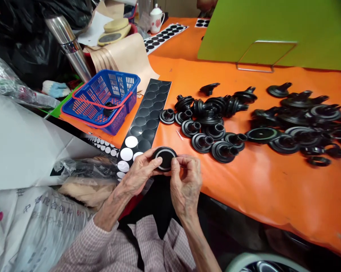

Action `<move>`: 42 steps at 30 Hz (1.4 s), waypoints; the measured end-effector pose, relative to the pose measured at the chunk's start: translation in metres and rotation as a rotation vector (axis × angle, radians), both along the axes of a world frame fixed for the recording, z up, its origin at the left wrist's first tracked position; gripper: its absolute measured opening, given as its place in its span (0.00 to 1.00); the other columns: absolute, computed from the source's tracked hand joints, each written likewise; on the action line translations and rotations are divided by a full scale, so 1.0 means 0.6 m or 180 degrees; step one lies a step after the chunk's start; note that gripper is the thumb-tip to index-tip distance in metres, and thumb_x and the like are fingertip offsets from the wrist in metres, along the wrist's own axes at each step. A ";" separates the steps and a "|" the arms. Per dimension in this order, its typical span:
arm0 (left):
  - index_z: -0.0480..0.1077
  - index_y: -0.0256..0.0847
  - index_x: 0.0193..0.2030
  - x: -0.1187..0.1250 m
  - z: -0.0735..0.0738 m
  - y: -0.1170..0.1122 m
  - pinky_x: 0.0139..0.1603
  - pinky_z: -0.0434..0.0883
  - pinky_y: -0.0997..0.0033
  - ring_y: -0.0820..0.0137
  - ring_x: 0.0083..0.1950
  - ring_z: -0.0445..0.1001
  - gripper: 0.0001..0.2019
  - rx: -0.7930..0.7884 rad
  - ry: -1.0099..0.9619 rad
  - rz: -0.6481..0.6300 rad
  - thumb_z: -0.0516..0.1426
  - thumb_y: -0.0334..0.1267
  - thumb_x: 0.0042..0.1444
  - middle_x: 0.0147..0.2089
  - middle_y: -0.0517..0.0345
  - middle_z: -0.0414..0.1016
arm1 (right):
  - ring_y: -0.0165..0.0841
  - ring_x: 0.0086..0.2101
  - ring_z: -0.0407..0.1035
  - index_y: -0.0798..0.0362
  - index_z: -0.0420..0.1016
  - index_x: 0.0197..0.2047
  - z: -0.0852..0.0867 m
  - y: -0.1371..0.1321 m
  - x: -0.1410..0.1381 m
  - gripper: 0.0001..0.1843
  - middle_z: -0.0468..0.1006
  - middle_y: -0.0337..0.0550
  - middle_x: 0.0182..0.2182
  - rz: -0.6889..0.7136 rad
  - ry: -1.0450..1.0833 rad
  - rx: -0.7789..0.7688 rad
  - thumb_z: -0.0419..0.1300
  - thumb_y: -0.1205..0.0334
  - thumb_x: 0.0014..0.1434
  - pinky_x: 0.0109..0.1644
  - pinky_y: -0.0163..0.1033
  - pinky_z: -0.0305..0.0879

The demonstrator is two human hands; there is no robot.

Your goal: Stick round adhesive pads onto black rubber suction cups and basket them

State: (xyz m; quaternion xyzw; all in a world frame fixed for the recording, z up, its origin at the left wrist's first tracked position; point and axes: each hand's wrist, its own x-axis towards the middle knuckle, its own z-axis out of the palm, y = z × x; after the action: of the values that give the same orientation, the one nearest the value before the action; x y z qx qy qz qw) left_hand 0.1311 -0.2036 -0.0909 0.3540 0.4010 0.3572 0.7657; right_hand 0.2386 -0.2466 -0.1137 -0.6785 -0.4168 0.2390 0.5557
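Observation:
A round black plastic part (165,159) with a paler ring near its rim is held at the table's front edge. My left hand (140,170) grips it from the left, the thumb lying on its face. On its right side my right hand (186,181) pinches the rim between thumb and fingers. Just beyond my left hand lies a sheet of round black stickers (143,122), with white circles showing at its near end. Several black flanged parts (201,142) with short stems lie to the right of the sheet. The underside of the held part is hidden.
A blue basket (102,113) with a pink handle holds a small black piece. Behind it stand a steel thermos (70,47) and brown paper (125,56). More black parts (296,138) heap at the right, before a green board (275,30) with a wire handle.

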 end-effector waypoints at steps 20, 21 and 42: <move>0.72 0.39 0.42 -0.128 0.012 0.040 0.45 0.68 0.64 0.63 0.44 0.74 0.15 0.1194 0.2987 0.0974 0.60 0.47 0.52 0.42 0.51 0.76 | 0.31 0.31 0.70 0.52 0.68 0.40 0.144 0.245 -0.093 0.16 0.75 0.40 0.33 0.1664 0.1251 0.0530 0.57 0.48 0.58 0.36 0.40 0.69; 0.71 0.39 0.41 -0.123 -0.003 0.041 0.46 0.67 0.64 0.63 0.45 0.73 0.15 0.1163 0.3042 0.0945 0.61 0.45 0.50 0.42 0.51 0.75 | 0.32 0.33 0.71 0.52 0.69 0.39 0.128 0.229 -0.086 0.14 0.76 0.42 0.35 0.1614 0.0812 0.0524 0.55 0.49 0.60 0.38 0.42 0.69; 0.51 0.52 0.69 -0.075 -0.031 0.060 0.69 0.52 0.66 0.63 0.72 0.49 0.43 0.0714 0.0182 0.0302 0.63 0.33 0.47 0.71 0.59 0.55 | 0.41 0.44 0.71 0.53 0.73 0.43 -0.048 0.061 -0.020 0.11 0.76 0.50 0.41 0.0814 -0.0835 0.0272 0.57 0.56 0.61 0.48 0.50 0.70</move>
State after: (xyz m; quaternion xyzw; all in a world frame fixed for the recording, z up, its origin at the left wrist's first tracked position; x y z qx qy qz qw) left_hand 0.0858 -0.1678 -0.1095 0.4282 0.3965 0.4253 0.6918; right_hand 0.2265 -0.2101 -0.1426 -0.6210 -0.5783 0.1993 0.4900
